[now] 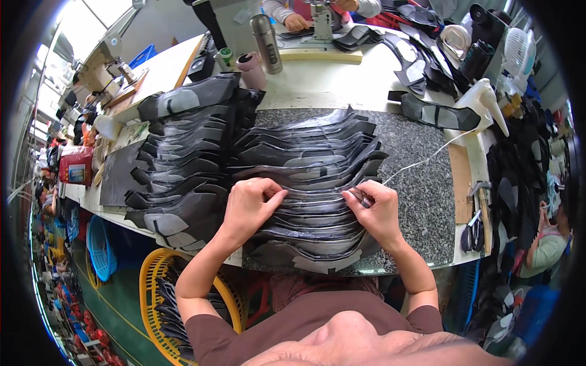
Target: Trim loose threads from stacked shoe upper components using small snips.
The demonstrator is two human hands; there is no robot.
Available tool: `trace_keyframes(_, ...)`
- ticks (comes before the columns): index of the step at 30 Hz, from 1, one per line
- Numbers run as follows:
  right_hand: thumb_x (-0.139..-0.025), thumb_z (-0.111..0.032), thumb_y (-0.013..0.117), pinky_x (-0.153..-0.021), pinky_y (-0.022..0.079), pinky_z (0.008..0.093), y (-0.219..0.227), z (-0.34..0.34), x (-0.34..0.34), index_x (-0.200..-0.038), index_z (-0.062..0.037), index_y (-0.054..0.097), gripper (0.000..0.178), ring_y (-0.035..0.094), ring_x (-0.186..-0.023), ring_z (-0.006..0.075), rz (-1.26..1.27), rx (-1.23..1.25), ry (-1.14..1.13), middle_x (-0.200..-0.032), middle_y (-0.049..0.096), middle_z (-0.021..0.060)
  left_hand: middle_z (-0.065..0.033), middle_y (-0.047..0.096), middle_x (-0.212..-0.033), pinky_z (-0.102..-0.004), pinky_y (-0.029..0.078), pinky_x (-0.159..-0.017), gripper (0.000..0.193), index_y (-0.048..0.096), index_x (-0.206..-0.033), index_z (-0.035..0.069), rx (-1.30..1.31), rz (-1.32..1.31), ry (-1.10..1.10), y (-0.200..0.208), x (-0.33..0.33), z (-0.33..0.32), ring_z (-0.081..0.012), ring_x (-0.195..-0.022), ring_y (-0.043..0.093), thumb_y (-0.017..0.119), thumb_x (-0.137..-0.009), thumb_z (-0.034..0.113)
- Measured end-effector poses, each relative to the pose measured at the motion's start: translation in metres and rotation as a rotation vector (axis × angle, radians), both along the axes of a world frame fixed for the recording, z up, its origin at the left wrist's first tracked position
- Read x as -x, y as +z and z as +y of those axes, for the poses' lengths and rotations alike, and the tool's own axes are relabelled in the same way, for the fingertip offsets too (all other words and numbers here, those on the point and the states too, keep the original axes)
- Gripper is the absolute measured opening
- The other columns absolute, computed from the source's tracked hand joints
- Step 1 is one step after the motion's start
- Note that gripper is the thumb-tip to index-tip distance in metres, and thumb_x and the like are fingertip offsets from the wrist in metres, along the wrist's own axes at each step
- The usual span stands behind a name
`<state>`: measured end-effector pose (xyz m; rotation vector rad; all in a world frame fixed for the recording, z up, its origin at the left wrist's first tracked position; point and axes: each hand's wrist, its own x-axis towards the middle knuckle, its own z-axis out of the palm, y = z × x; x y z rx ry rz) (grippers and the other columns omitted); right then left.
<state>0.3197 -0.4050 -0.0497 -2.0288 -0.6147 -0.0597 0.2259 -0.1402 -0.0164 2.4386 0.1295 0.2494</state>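
In front of me lies a long overlapping stack of curved black and grey cut pieces [317, 160], fanned out in rows like shoe-upper parts. At the stack's left side my left hand [251, 204] is closed, thumb and fingers pinching the edge of one piece. My right hand [379, 207] is curled at the right side, its thumb at the edge of the same row. A small dark tool [365, 199] shows between its fingers; its kind is unclear. A thin white cord [421, 162] runs from near this hand toward a white bottle with a spout [482, 100].
A second stack [183, 155] stands to the left on the table. A single piece [434, 113] lies on the speckled stone slab [421, 201]. A hammer [482, 201] lies at the right edge. Below is a yellow basket [149, 293]. Across the table another person's hand [297, 23] works at a machine.
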Motion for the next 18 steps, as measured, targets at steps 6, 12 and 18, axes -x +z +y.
trace_keyframes(6,-0.085,-0.026,0.082,-0.06,0.05,0.0399,-0.009,-0.006,-0.017,-0.083,-0.0045,0.071,0.025,0.068,-0.066,0.0291,-0.015,0.076,-0.055,-0.075,0.067,0.0092,-0.0112,0.065,-0.076,-0.0427,0.051,-0.063,0.015,0.067,-0.083,0.002,-0.255,-0.042,0.125,0.008,0.001,-0.003,-0.0308,-0.067,0.065,0.078,-0.088,0.011)
trace_keyframes(12,-0.082,-0.019,0.088,-0.055,0.045,0.0316,-0.009,-0.007,-0.023,-0.081,-0.0012,0.071,0.025,0.059,-0.057,0.0163,-0.076,0.078,-0.044,-0.071,0.065,0.0065,-0.016,0.061,-0.1,-0.0447,0.052,-0.086,0.026,0.065,-0.11,0.0,-0.265,-0.218,-0.267,0.022,-0.018,-0.046,-0.0342,-0.097,0.062,0.069,-0.085,-0.002)
trace_keyframes(18,-0.084,-0.013,0.087,-0.055,0.043,0.0277,-0.022,-0.032,-0.048,-0.088,-0.0024,0.076,0.016,0.057,-0.06,0.011,0.001,-0.083,0.0,-0.076,0.065,0.0047,-0.0128,0.061,-0.1,-0.0422,0.05,-0.086,0.027,0.068,-0.109,0.003,-0.312,-0.141,-0.41,0.009,-0.05,-0.078,-0.0321,-0.097,0.06,0.08,-0.087,0.016)
